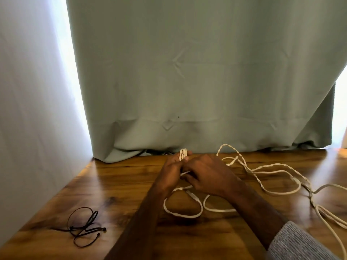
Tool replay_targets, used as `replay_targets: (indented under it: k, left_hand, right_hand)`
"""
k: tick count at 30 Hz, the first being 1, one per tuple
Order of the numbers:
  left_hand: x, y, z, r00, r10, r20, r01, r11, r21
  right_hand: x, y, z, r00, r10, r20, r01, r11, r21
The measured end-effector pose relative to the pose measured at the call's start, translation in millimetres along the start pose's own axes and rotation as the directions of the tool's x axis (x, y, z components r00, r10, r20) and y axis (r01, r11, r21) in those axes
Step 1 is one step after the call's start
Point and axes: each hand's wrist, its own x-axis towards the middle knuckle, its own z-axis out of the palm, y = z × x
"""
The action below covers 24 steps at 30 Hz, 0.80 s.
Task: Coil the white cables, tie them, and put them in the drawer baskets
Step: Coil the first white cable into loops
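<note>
A long white cable (277,172) lies in loose, partly twisted loops across the right half of the wooden table (116,184). My left hand (171,173) holds a small coil of white cable (183,155) wound around its raised fingers near the table's far edge. My right hand (208,175) sits right beside it, fingers curled on the strand that runs into the coil. More white loops (183,212), one with a connector, lie beneath my wrists. No drawer or basket is in view.
A tangle of thin black ties or cord (84,228) lies on the table at the front left. A grey-green curtain (187,81) hangs along the far edge, and a white wall (33,109) bounds the left side.
</note>
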Motion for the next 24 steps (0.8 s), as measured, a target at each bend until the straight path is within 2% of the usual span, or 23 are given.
replay_targets:
  k: [3,7,10,13,16,19,22,24]
  left_hand:
    - [-3.8,1.8,-1.3,0.999,-0.012,0.033,0.011,0.999,0.046]
    - [-6.8,-0.2,-2.6,0.989,-0.107,0.107,0.091,0.986,0.142]
    - [-5.7,-2.1,-9.0,0.946,-0.162,0.280,0.160,0.987,0.031]
    - [-5.7,-1.5,-16.1,0.913,-0.148,0.379,0.185,0.981,-0.062]
    - [-6.6,0.3,-21.9,0.923,-0.102,0.372,0.140,0.987,-0.077]
    - [-6.6,1.4,-23.4,0.929,-0.119,0.350,0.168,0.979,-0.113]
    - [-6.7,3.1,-22.4,0.922,-0.116,0.370,0.226,0.936,-0.269]
    - [-6.9,3.8,-21.0,0.913,-0.113,0.393,0.270,0.888,-0.372]
  right_hand:
    - [-0.5,6.9,1.6,0.989,0.077,-0.125,-0.072,0.997,0.042]
    - [-4.2,26.6,-1.5,0.960,0.242,-0.142,-0.210,0.956,0.207]
    - [-7.7,37.0,-2.7,0.954,0.287,-0.089,-0.238,0.901,0.362]
    - [-9.9,42.8,-2.1,0.969,0.242,-0.052,-0.198,0.884,0.423]
    - [-9.7,48.0,-1.5,0.969,0.235,-0.076,-0.176,0.874,0.452]
    - [-8.2,53.2,-0.5,0.958,0.276,-0.082,-0.194,0.830,0.522]
    - [-7.3,48.6,-0.5,0.959,0.263,-0.107,-0.176,0.845,0.504]
    - [-5.7,43.8,-0.6,0.965,0.250,-0.075,-0.173,0.829,0.532]
